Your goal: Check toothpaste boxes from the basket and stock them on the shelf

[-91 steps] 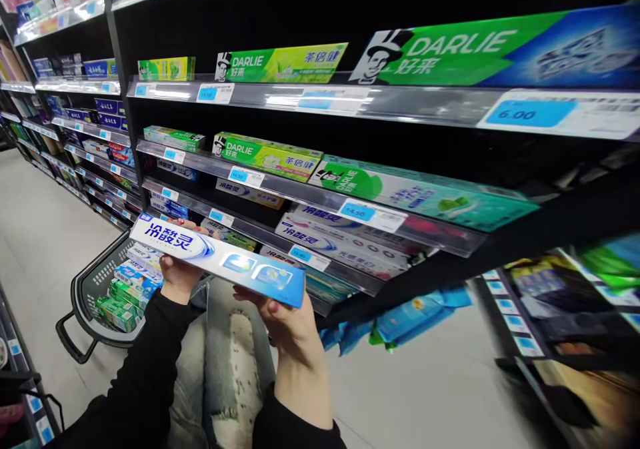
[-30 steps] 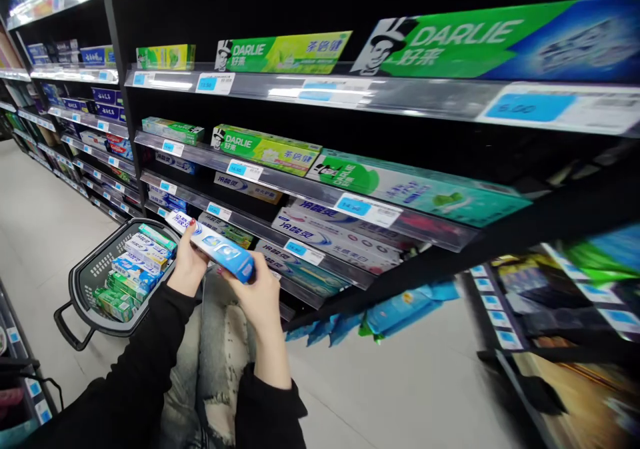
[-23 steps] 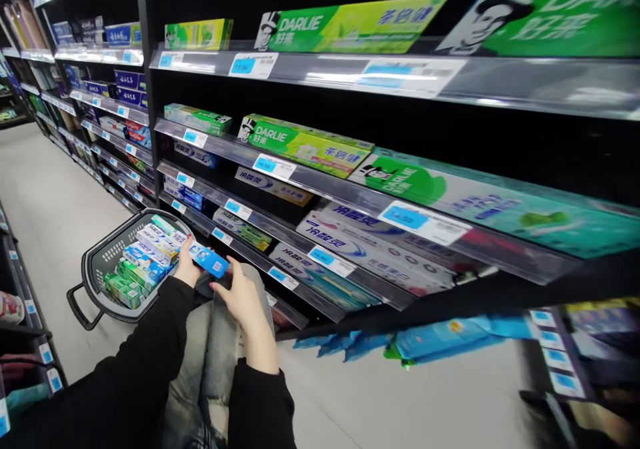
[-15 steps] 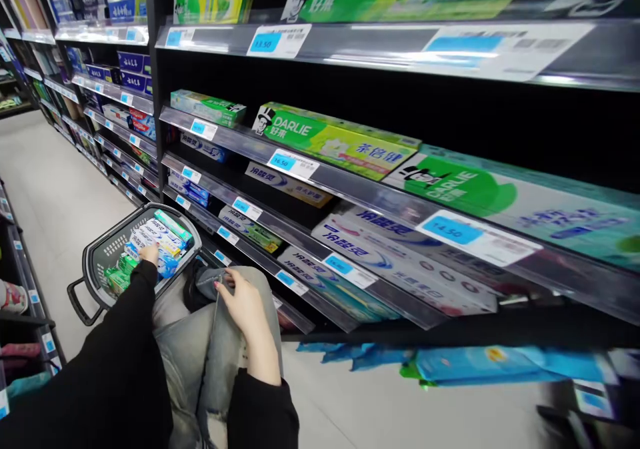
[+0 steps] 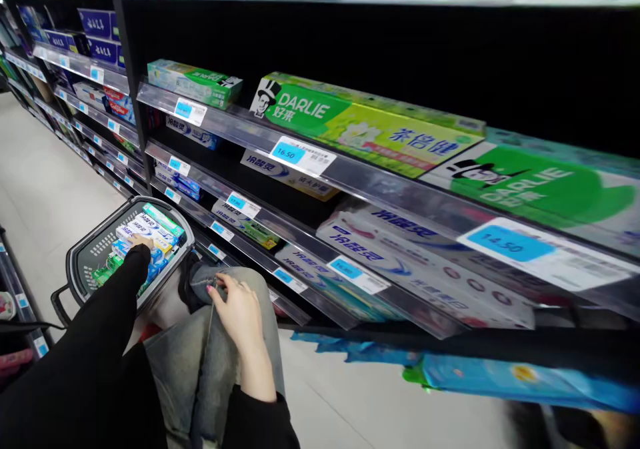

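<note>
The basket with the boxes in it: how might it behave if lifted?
The basket would probably stay stiff, as its thick rim looks like hard plastic. It might tilt if lifted by the visible handle, since the boxes gather toward the opposite end.

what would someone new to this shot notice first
Probably the green-and-yellow DARLIE box, large and bright on the shelf, upper middle. Next, the dark basket of boxes at lower left, with the left hand among them. The right hand rests on the jeans.
</note>
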`<state>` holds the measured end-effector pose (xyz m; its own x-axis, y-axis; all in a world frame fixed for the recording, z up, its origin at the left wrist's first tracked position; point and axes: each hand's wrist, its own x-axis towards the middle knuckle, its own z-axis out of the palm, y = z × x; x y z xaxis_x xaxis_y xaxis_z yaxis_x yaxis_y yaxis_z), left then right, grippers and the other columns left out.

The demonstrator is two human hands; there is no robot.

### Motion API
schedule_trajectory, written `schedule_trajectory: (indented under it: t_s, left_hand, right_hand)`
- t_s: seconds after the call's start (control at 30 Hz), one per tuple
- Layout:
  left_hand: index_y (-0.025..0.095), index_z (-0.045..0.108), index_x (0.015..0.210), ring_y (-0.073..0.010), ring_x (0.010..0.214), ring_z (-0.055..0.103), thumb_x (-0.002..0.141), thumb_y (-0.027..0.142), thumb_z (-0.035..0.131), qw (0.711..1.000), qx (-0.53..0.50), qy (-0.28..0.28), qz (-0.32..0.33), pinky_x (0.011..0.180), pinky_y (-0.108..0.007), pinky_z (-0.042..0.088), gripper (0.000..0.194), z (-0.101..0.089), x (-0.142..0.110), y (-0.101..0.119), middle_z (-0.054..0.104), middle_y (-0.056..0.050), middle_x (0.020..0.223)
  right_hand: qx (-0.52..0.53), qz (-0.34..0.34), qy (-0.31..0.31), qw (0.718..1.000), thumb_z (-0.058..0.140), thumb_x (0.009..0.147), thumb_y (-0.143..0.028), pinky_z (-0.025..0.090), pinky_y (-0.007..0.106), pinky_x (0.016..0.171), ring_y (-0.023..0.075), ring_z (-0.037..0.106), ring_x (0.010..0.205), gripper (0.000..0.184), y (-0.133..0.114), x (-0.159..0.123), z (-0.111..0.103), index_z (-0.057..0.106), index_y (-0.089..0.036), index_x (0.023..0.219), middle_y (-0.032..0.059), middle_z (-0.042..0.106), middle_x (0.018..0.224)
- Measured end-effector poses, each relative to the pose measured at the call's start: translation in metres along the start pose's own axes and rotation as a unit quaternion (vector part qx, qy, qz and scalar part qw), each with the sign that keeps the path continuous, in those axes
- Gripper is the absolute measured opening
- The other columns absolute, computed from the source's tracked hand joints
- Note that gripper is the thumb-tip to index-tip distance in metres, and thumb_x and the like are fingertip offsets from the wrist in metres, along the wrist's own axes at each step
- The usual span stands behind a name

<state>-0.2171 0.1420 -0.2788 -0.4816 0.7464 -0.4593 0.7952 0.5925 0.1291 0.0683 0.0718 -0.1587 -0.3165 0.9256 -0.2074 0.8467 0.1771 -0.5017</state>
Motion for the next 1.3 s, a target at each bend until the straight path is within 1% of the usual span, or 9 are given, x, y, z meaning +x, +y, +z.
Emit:
schedule_trajectory:
  t_s: [0.27,0.37,0.47,0.6,0.77,0.87,1.1,1.2,1.3]
  left_hand:
    - [0.022,0.041,0.144,-0.0362,0.140,0.032,0.090,0.041,0.060,0.993,0.111,-0.025,0.015,0.111,-0.064,0.025,0.060,0.037,0.023,0.012,0.031,-0.013,0.155]
    - [0.023,0.038,0.146,-0.0379,0.142,0.028,0.089,0.039,0.062,0.989,0.144,-0.024,0.030,0.111,-0.066,0.024,0.064,0.052,0.018,0.020,0.027,-0.013,0.157]
    - [0.023,0.043,0.142,-0.0368,0.139,0.032,0.090,0.036,0.061,0.984,0.164,-0.032,0.065,0.110,-0.065,0.028,0.057,0.057,0.017,0.030,0.032,-0.012,0.155]
    - [0.021,0.048,0.138,-0.0350,0.137,0.037,0.089,0.033,0.063,0.974,0.184,-0.073,0.110,0.109,-0.063,0.032,0.052,0.040,0.035,0.029,0.037,-0.012,0.151]
    - [0.020,0.049,0.137,-0.0344,0.135,0.039,0.088,0.033,0.063,0.964,0.199,-0.099,0.144,0.109,-0.063,0.031,0.052,0.007,0.057,-0.001,0.040,-0.012,0.149]
    - [0.020,0.052,0.133,-0.0326,0.133,0.042,0.089,0.032,0.062,0.956,0.196,-0.097,0.195,0.107,-0.060,0.035,0.047,0.008,0.053,-0.008,0.043,-0.012,0.146]
    - [0.018,0.056,0.127,-0.0285,0.124,0.051,0.091,0.032,0.060,0.942,0.160,-0.079,0.283,0.101,-0.054,0.044,0.039,0.034,0.033,0.015,0.051,-0.012,0.138]
    - [0.018,0.058,0.123,-0.0258,0.118,0.055,0.092,0.032,0.059,0.932,0.136,-0.090,0.322,0.099,-0.050,0.047,0.034,0.021,0.027,0.022,0.055,-0.011,0.132]
    - [0.017,0.062,0.115,-0.0250,0.114,0.057,0.088,0.025,0.063,0.922,0.106,-0.087,0.363,0.100,-0.048,0.045,0.028,-0.011,0.016,0.024,0.060,-0.011,0.124]
  right_hand:
    - [0.010,-0.002,0.003,1.000,0.052,0.091,-0.030,0.040,0.039,0.087,0.0268,0.062,0.101,0.029,0.006,0.006,0.001,0.064,-0.020,0.115,0.0070,0.074,0.105]
    - [0.009,-0.002,0.002,1.000,0.052,0.090,-0.031,0.041,0.038,0.086,0.0264,0.063,0.100,0.029,0.007,0.007,0.001,0.065,-0.021,0.114,0.0069,0.075,0.103]
    - [0.009,0.004,0.000,1.000,0.053,0.090,-0.031,0.041,0.039,0.087,0.0262,0.063,0.098,0.029,0.008,0.007,0.001,0.065,-0.020,0.115,0.0069,0.074,0.105]
    - [0.010,0.007,0.005,1.000,0.053,0.090,-0.031,0.041,0.038,0.086,0.0262,0.063,0.098,0.030,0.010,0.006,0.002,0.064,-0.019,0.116,0.0070,0.074,0.105]
    - [0.002,0.008,-0.003,1.000,0.053,0.090,-0.032,0.040,0.038,0.086,0.0269,0.062,0.100,0.030,0.010,0.007,0.003,0.064,-0.020,0.115,0.0059,0.075,0.105]
    - [-0.011,0.008,-0.003,1.000,0.053,0.090,-0.032,0.040,0.039,0.087,0.0280,0.061,0.104,0.030,0.008,0.009,0.003,0.065,-0.021,0.116,0.0060,0.075,0.106]
    - [-0.044,0.014,-0.017,0.999,0.053,0.091,-0.032,0.040,0.039,0.087,0.0294,0.061,0.105,0.031,0.005,0.010,0.003,0.065,-0.020,0.117,0.0069,0.075,0.106]
    - [-0.050,0.018,-0.020,0.998,0.053,0.092,-0.032,0.041,0.039,0.087,0.0296,0.061,0.107,0.031,0.003,0.009,0.002,0.065,-0.019,0.117,0.0071,0.075,0.106]
    - [-0.047,0.016,-0.019,0.999,0.052,0.092,-0.032,0.041,0.040,0.088,0.0301,0.060,0.108,0.031,0.002,0.009,0.002,0.065,-0.019,0.117,0.0075,0.074,0.106]
